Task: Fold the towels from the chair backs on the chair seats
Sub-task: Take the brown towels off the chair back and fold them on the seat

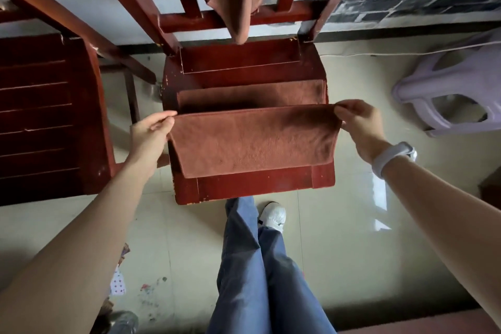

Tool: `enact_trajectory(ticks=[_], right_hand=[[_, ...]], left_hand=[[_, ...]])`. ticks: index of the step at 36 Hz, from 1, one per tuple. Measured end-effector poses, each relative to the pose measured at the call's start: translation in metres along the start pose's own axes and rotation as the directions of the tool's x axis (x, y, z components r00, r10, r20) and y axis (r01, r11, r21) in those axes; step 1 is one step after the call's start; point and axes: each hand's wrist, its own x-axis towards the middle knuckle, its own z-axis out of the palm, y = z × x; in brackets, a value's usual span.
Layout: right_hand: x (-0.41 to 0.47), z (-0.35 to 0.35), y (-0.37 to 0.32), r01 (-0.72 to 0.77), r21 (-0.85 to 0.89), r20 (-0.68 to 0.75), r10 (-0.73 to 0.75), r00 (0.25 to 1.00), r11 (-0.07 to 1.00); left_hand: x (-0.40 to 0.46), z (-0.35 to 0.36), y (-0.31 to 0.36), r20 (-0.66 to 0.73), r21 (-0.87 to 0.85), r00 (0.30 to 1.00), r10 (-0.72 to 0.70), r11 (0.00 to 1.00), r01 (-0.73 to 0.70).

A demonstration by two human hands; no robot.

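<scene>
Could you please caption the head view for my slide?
Both hands fold a brown towel on the red chair seat.

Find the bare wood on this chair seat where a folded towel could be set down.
Chair seat: a bare strip between the backrest rail and the brown towel, and a narrow strip at the front edge. The middle is crowded: the towel, pinched by left hand and right hand.

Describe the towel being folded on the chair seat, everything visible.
The brown towel looks like soft, fuzzy terry or microfibre with a stitched hem. It lies on the red wooden chair seat, partly folded: the near portion is lifted and doubled over, and a flat strip shows behind it. The left hand pinches its left corner and the right hand pinches its right corner, holding the raised edge taut. Its near fold rests short of the seat's front edge.
</scene>
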Motion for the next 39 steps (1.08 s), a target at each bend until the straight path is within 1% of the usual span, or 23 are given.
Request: enact_trajectory(ticks=[4, 11, 14, 19, 23, 27, 31, 35, 37, 39], right_hand=[[0.031, 0.016, -0.007, -0.005, 0.008, -0.043, 0.006, 0.999, 1.0], [0.072, 0.039, -0.009, 0.013, -0.061, -0.091, -0.018, 0.996, 0.998], [0.082, 0.047, -0.007, 0.027, -0.077, -0.113, -0.036, 0.993, 0.997], [0.093, 0.053, -0.004, 0.014, -0.105, -0.129, -0.027, 0.991, 0.994], [0.099, 0.055, 0.001, 0.011, -0.147, -0.135, -0.031, 0.99, 0.989], [0.104, 0.059, 0.002, 0.001, -0.218, -0.149, -0.034, 0.988, 0.976], [0.106, 0.064, 0.0, -0.014, -0.315, -0.173, -0.043, 0.984, 0.949], [0.105, 0.066, 0.0, -0.031, -0.429, -0.23, -0.077, 0.97, 0.903], [0.104, 0.063, 0.001, -0.065, -0.429, -0.252, -0.05, 0.966, 0.901], [0.1, 0.059, 0.0, -0.071, -0.33, -0.277, -0.025, 0.961, 0.941]], left_hand=[[0.032, 0.011, 0.006, -0.032, -0.003, 0.999, 0.02, 1.0, -0.02], [0.069, 0.026, 0.002, -0.066, 0.02, 0.997, 0.042, 0.999, -0.041], [0.077, 0.029, -0.001, -0.089, 0.019, 0.995, 0.053, 0.999, -0.051], [0.089, 0.034, -0.007, -0.129, 0.067, 0.987, 0.101, 0.993, -0.093], [0.097, 0.038, -0.013, -0.153, 0.128, 0.983, 0.104, 0.988, -0.085], [0.103, 0.047, -0.015, -0.218, 0.148, 0.97, 0.109, 0.986, -0.077], [0.104, 0.059, -0.01, -0.289, 0.246, 0.946, 0.148, 0.966, -0.076], [0.1, 0.064, -0.005, -0.275, 0.455, 0.932, 0.236, 0.886, -0.09], [0.1, 0.064, -0.001, -0.279, 0.511, 0.933, 0.229, 0.857, -0.058], [0.098, 0.063, 0.002, -0.259, 0.567, 0.932, 0.252, 0.821, -0.064]])
